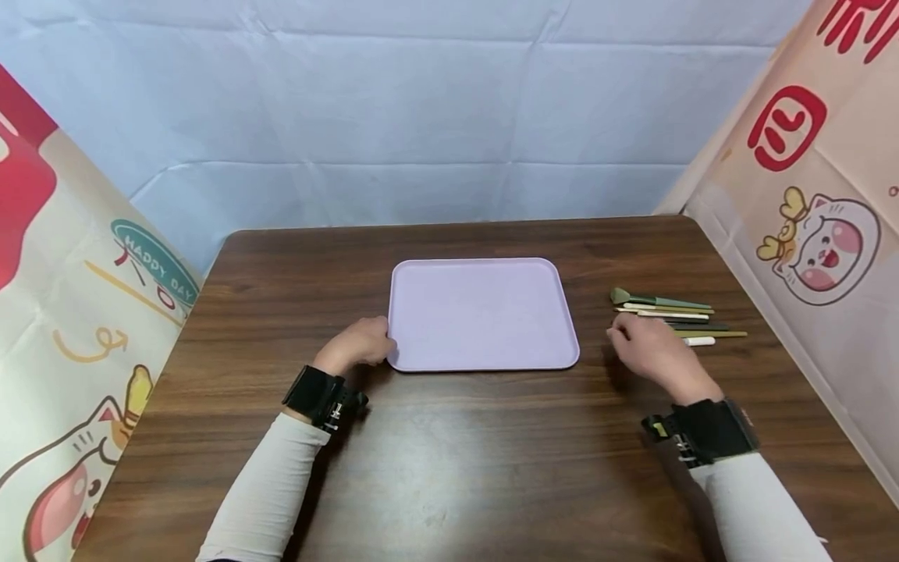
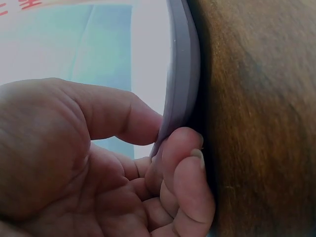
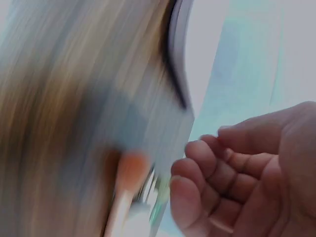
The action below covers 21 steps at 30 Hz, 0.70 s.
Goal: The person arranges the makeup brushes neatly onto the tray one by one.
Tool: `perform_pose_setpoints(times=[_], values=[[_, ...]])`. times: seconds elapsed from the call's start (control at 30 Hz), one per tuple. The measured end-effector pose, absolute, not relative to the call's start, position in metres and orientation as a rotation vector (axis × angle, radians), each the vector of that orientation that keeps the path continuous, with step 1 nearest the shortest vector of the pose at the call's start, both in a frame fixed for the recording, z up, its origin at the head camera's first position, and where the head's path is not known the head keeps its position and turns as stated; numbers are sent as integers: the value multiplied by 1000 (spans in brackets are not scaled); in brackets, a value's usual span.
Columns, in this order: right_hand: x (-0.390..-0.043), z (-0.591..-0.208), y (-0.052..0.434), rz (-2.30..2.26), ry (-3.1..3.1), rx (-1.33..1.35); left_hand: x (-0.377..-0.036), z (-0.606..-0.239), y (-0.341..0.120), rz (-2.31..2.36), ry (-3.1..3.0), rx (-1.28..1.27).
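A flat lilac tray (image 1: 485, 316) with rounded corners lies on the dark wood table. At its left side, near the front corner, my left hand (image 1: 358, 341) pinches the rim; in the left wrist view the thumb is above the rim and curled fingers are below it. My right hand (image 1: 653, 347) is to the right of the tray, just in front of several brushes, its fingers loosely curled around nothing. Among them are a green brush (image 1: 667, 301) and a white-handled brush (image 3: 123, 195) with an orange tip, blurred in the right wrist view. The hand partly covers the nearer brushes.
The brown table (image 1: 449, 468) extends in front of the tray and to both sides. A pale blue-white cloth (image 1: 421, 117) hangs behind it. Printed cloths with cartoon figures stand at the left (image 1: 91, 328) and right (image 1: 787, 203) sides.
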State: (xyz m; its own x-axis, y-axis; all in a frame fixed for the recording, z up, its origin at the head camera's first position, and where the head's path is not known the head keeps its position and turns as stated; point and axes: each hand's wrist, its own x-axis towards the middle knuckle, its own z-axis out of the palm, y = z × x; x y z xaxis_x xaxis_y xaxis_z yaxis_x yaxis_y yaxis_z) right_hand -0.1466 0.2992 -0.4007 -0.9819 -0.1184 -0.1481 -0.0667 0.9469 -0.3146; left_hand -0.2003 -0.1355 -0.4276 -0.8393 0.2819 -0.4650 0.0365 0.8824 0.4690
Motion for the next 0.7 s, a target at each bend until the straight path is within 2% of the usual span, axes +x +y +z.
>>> perform_pose_setpoints(times=[0.27,0.7], values=[[-137,-400,339,-383,3020,-197,-201,-426,-136,602,2515,251],[-127,-412,360,-278,3070,-342,-200,-427,-138,594,2524,230]])
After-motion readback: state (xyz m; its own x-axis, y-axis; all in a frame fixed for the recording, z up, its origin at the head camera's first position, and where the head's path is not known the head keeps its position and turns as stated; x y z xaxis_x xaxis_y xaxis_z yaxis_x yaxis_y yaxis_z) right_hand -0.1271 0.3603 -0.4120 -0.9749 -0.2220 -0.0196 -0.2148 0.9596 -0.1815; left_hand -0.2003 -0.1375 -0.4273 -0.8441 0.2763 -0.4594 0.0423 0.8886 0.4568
